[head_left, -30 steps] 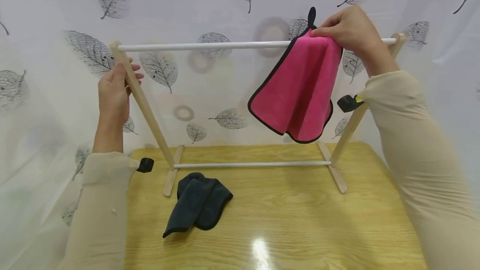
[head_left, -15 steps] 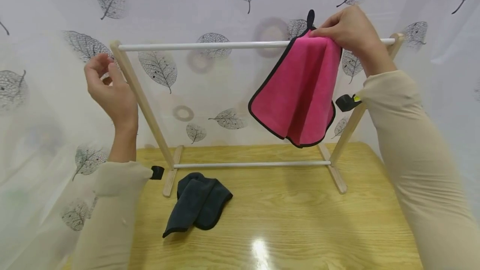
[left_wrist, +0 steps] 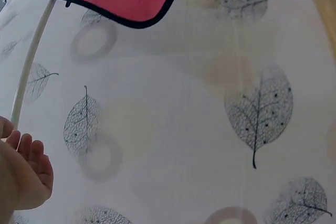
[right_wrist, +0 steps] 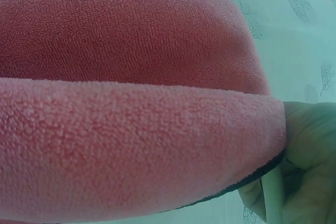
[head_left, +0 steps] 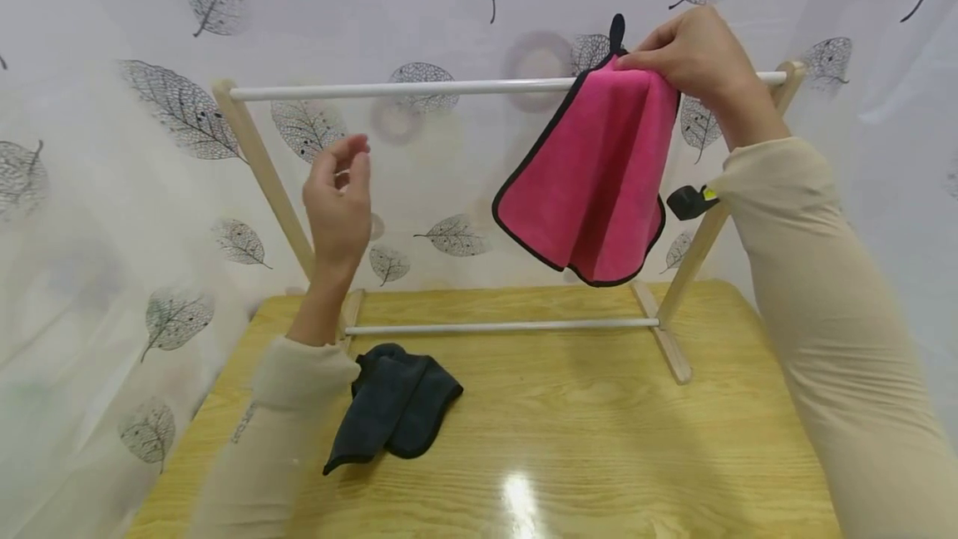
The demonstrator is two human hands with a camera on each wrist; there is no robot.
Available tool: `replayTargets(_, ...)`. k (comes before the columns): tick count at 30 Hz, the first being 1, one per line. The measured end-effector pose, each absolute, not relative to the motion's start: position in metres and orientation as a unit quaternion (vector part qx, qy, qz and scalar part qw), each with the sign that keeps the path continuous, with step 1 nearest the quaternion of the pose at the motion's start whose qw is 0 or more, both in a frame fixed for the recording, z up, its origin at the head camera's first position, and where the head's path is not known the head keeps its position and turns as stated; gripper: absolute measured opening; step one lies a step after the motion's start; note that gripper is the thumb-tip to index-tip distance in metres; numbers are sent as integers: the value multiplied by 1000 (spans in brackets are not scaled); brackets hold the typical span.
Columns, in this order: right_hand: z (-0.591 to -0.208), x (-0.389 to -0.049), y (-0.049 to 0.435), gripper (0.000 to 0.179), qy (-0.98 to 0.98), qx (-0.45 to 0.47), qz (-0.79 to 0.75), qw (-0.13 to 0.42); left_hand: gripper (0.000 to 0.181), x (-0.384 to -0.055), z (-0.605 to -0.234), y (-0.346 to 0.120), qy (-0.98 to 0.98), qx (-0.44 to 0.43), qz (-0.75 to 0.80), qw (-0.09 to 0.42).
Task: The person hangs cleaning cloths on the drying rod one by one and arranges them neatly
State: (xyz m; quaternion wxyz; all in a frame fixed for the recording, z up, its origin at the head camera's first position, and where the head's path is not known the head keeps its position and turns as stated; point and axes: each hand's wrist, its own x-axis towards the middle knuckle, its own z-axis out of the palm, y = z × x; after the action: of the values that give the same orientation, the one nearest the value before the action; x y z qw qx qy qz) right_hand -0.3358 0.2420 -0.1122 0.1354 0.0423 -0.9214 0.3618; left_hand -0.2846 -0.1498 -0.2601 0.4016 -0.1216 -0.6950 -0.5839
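My right hand [head_left: 696, 52] pinches the top edge of a pink towel [head_left: 580, 181] with black trim, right at the white top rail [head_left: 389, 90] of a wooden rack. A black hanging loop [head_left: 617, 33] sticks up beside the fingertips. The towel hangs down in soft folds in front of the rail. In the right wrist view the plush towel [right_wrist: 131, 129] fills most of the picture and the right hand [right_wrist: 312, 156] shows at its edge. My left hand [head_left: 340, 206] is raised below the rail, fingers loosely bent and holding nothing, apart from the towel.
A dark grey towel [head_left: 397, 402] lies crumpled on the wooden table [head_left: 584, 439], near the rack's left foot. The rack has slanted wooden posts [head_left: 258, 165] and a white lower bar [head_left: 501, 327]. Behind it hangs a white curtain [head_left: 464, 190] with leaf prints.
My left hand has let go of the rack's left post, drawn back leftward, then swung right in front of the rack. The right hand and pink towel have stayed almost still.
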Motion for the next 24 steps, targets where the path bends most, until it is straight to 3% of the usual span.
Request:
replayTargets(7,-111,-336,242,44,-922,41,359,143,26,-295,-290,-119,-714,-182,-588,333)
replayTargets(24,-112,-336,240,49,-921,46,360,142,32,-311,-335,-70,-739,-196,-601,233)
